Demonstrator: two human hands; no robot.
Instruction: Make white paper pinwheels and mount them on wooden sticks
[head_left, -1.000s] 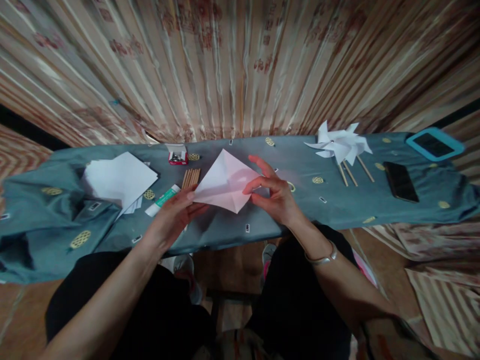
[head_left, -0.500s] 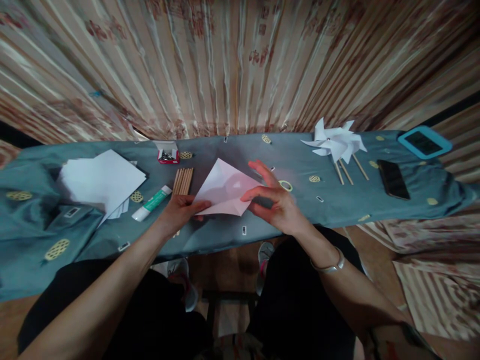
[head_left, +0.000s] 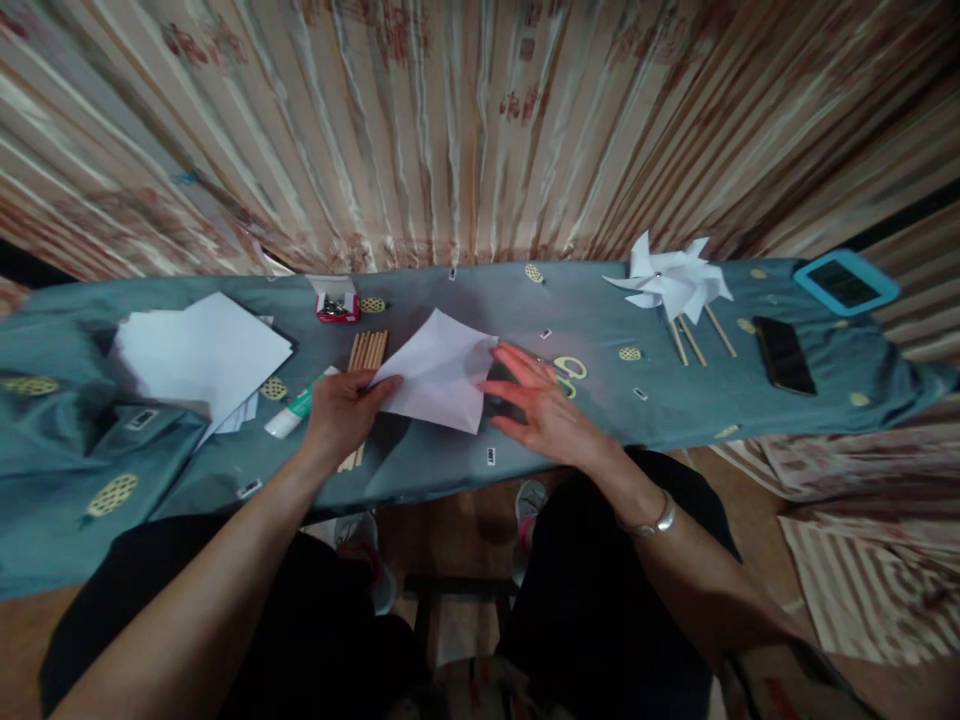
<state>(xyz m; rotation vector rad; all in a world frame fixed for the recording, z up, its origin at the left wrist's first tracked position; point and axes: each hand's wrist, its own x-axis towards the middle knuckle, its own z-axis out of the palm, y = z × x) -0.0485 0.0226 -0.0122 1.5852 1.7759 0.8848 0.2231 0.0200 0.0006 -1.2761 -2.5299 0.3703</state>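
Note:
A square sheet of white paper (head_left: 439, 372) is held up over the cloth-covered table, its corners slightly bent. My left hand (head_left: 346, 410) pinches its left corner between thumb and fingers. At the paper's right side, my right hand (head_left: 544, 408) has its fingers spread apart, the tips at or very near the edge; whether they touch it I cannot tell. Yellow-green scissors (head_left: 570, 368) lie just beyond the right fingers. Beside my left hand are a bundle of thin wooden sticks (head_left: 367, 350) and a glue stick (head_left: 289, 415), each partly covered by the hand.
On the left lies a stack of white paper (head_left: 202, 350). A small red box of metal pins (head_left: 337, 305) stands open near the back edge. White paper pinwheels on sticks (head_left: 675, 280) lie to the right, near a dark phone (head_left: 784, 355) and a blue-framed tablet (head_left: 847, 282).
The paper has turned and flattened out, showing a broader face. My right fingers have loosened from its lower right edge and spread. More of the scissors shows.

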